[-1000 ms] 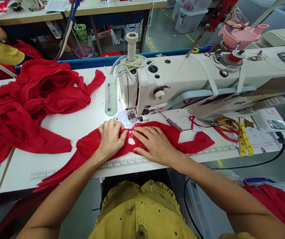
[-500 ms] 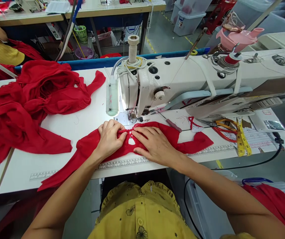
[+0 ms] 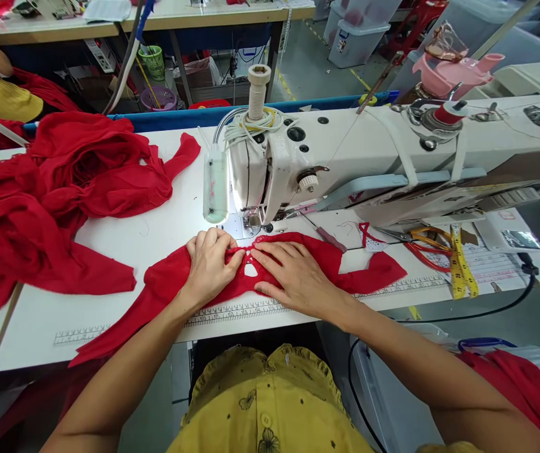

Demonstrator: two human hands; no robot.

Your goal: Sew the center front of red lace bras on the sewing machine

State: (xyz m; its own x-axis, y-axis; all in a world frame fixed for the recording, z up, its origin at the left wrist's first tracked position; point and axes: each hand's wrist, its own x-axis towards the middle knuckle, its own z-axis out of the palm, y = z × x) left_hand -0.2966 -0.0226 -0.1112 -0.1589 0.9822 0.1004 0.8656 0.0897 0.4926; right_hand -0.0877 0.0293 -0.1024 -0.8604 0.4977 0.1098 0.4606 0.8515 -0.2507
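A red fabric piece with a lacy edge lies across the white sewing table, in front of the sewing machine's presser foot. A small gap in its middle lets the white tabletop show between my hands. My left hand pinches the fabric's upper edge between thumb and bent fingers, just left of that gap. To the right of it, my right hand lies flat on the cloth, fingers stretched out and thumb apart. Both hands are close to the needle area, and the cloth under my palms is hidden.
A heap of red fabric covers the table's left side. The sewing machine stands behind my hands. On the right lie a seam ripper-like tool, orange-handled scissors and a yellow tape measure. A ruler strip runs along the front edge.
The view has shifted very slightly. My hands and the red fabric piece stay in nearly the same place, with the same hold.
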